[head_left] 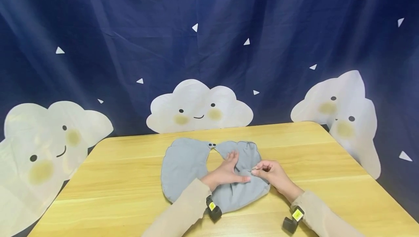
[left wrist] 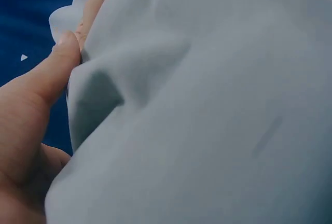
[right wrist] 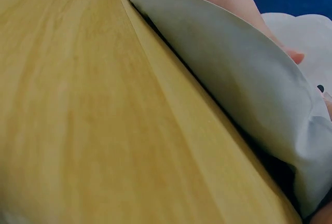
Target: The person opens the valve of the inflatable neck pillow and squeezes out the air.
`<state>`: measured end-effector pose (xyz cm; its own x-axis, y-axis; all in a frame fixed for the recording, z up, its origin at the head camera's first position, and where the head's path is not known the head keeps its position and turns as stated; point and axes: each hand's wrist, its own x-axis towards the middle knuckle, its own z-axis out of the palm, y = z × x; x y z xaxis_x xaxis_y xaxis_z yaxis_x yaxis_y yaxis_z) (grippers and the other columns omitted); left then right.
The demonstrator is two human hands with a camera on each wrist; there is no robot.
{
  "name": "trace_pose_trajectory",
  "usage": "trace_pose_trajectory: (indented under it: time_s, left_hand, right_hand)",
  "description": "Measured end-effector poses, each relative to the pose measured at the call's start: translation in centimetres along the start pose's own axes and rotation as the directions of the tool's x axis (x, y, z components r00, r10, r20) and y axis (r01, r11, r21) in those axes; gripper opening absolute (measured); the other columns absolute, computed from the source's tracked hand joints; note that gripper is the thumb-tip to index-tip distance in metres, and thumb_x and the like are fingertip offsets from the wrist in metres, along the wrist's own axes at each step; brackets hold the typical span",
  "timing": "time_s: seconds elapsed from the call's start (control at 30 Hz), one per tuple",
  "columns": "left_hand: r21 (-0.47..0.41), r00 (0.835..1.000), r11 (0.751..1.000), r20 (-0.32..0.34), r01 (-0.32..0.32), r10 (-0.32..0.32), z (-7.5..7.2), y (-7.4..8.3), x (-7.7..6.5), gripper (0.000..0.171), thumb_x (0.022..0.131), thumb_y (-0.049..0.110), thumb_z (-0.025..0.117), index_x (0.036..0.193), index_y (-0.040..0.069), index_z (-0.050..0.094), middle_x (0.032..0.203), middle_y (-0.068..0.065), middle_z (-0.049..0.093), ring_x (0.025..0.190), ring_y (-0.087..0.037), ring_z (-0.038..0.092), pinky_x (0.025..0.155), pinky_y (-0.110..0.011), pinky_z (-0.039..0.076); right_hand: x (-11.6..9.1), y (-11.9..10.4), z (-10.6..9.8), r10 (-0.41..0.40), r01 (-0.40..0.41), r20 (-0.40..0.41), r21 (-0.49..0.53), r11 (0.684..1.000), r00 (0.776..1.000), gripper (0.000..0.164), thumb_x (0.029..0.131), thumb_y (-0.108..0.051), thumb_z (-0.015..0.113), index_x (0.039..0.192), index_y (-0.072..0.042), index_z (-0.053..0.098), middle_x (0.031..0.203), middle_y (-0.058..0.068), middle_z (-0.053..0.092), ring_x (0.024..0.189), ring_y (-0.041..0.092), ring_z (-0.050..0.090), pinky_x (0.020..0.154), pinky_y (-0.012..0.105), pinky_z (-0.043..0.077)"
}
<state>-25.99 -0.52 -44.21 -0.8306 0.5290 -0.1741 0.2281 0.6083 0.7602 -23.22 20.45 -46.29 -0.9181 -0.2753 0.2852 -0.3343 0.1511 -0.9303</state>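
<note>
A grey cloth piece [head_left: 183,168], puffed and rounded like a bib or neck pillow, lies on the table. Its two ends meet at the top beside two dark dots that look like snaps, around a central opening. My left hand [head_left: 226,173] rests on its right half with fingers and thumb spread. On the right side, my right hand [head_left: 275,175] pinches a bit of the cloth between thumb and fingertips; any small part there is too small to tell. In the left wrist view the left thumb [left wrist: 39,86] touches the creased cloth. The right wrist view shows its edge lifted off the table.
The wooden table [head_left: 114,178] extends around the cloth on all sides. Behind it hangs a dark blue curtain [head_left: 147,29] with white triangles and smiling clouds. A small black device with a yellow label [head_left: 214,209] sits on the left wrist, another [head_left: 291,224] on the right.
</note>
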Motion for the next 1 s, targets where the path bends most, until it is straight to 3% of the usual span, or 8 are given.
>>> trace_pose_trajectory:
  time_s: [0.27,0.53,0.7,1.0]
  left_hand:
    - [0.224,1.0,0.975,-0.002,-0.014,0.015,0.9,0.3,0.0,0.103,0.083,0.068,0.052,0.151,0.004,0.009,0.159,-0.011,-0.001,0.147,-0.026,-0.005,0.119,-0.046,0.004]
    - [0.297,1.0,0.955,-0.025,-0.006,0.014,1.8,-0.4,0.5,0.105,0.081,0.072,0.049,0.152,0.006,0.009,0.159,-0.008,-0.003,0.146,-0.022,-0.007,0.119,-0.044,0.002]
    - [0.337,1.0,0.941,-0.028,0.014,-0.005,1.9,-0.2,0.3,0.106,0.079,0.076,0.047,0.152,0.008,0.009,0.159,-0.005,-0.003,0.146,-0.021,-0.007,0.119,-0.043,0.002]
    - [0.422,1.0,0.906,-0.002,0.029,-0.031,1.8,0.3,0.4,0.104,0.081,0.077,0.042,0.152,0.008,0.011,0.159,-0.007,-0.001,0.147,-0.022,-0.005,0.119,-0.044,0.005]
  right_hand:
    - [-0.1,-0.1,-0.1,-0.006,0.006,-0.001,-0.003,1.0,1.0,0.006,0.082,0.004,0.067,0.077,0.006,0.064,0.077,-0.015,0.07,0.072,0.001,0.061,0.066,0.019,0.05]
    - [0.0,0.0,-0.1,-0.009,0.009,0.013,-0.003,1.0,1.0,0.002,0.081,0.008,0.065,0.08,0.007,0.065,0.077,-0.011,0.07,0.071,0.001,0.061,0.064,0.02,0.05]
    - [-0.1,0.1,-0.1,-0.004,0.004,0.021,-0.017,1.0,1.0,0.012,0.082,-0.001,0.069,0.081,0.011,0.064,0.076,-0.01,0.07,0.071,0.002,0.061,0.064,0.02,0.05]
    - [0.0,0.0,-0.1,-0.025,0.026,0.024,-0.018,0.999,0.999,0.002,0.08,0.005,0.068,0.081,0.006,0.067,0.075,-0.006,0.07,0.069,0.002,0.06,0.062,0.02,0.049]
